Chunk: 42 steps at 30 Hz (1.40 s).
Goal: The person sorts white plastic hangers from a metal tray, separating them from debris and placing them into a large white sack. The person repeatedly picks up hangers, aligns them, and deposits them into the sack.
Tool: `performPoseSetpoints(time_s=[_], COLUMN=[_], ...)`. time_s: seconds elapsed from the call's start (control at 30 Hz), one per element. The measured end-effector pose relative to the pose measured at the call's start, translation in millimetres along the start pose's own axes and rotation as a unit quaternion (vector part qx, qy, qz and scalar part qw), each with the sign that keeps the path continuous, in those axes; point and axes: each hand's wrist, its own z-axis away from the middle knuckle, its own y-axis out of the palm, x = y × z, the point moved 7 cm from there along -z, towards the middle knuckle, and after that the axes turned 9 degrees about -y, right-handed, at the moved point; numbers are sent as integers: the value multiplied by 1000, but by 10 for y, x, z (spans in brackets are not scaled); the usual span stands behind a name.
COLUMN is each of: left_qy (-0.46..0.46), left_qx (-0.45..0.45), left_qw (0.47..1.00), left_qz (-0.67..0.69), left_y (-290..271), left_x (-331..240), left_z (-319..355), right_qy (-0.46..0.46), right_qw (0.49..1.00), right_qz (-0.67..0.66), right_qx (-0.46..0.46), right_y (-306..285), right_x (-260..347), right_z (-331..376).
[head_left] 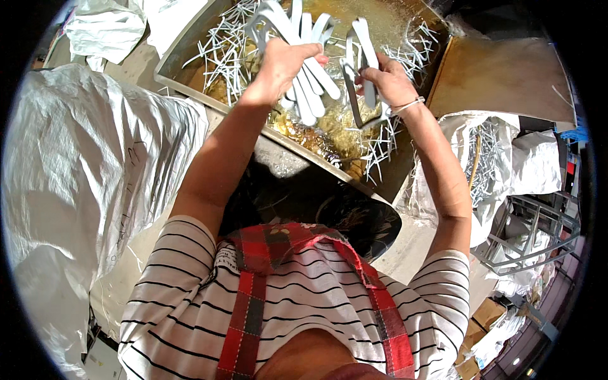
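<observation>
Over a wide metal tray (196, 95), my left hand (279, 68) is closed round a bundle of flat pale grey strips (307, 104), some bent into loops. My right hand (394, 83), with a thin white band at its wrist, pinches a few similar looped strips (364, 39). The two bunches hang apart, side by side. Below them the tray shows a wet, shiny yellow-brown surface. Thin white sticks (228, 71) lie scattered across the tray's left part, and more thin sticks (380, 149) lie along its right side.
Large white woven sacks (107, 158) stand at the left. To the right are a brownish sheet-like panel (506, 79), an open white sack holding many thin sticks (484, 152), and a grey metal frame (535, 234). Cardboard (487, 313) lies at the lower right.
</observation>
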Motion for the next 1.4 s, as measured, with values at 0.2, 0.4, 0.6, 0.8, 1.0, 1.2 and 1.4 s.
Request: performPoseSetpoints(time_s=[0.2, 0.4, 0.6, 0.8, 1.0, 1.2, 1.4], left_qy=[-109, -70, 5, 102, 155, 49, -42], left_qx=[121, 89, -29, -62, -5, 67, 66], left_qw=[974, 973, 958, 993, 915, 990, 974], left_qz=[160, 200, 284, -4, -372, -114, 214], left_y=[113, -43, -640, -566, -17, 44, -513], left_x=[392, 260, -56, -312, -250, -189, 25], left_z=[-111, -215, -449, -207, -14, -37, -548], right_qy=[-214, -222, -112, 31, -166, -523, -329], right_qw=[953, 954, 969, 930, 849, 663, 638], right_qz=[213, 202, -30, -3, 502, 520, 693], right_qx=[25, 19, -217, -367, 10, -131, 70], right_y=[438, 588, -217, -1265, -101, 5, 779], right_x=[215, 174, -906, -763, 593, 1156, 342], right_z=[68, 387, 761, 798, 231, 236, 233])
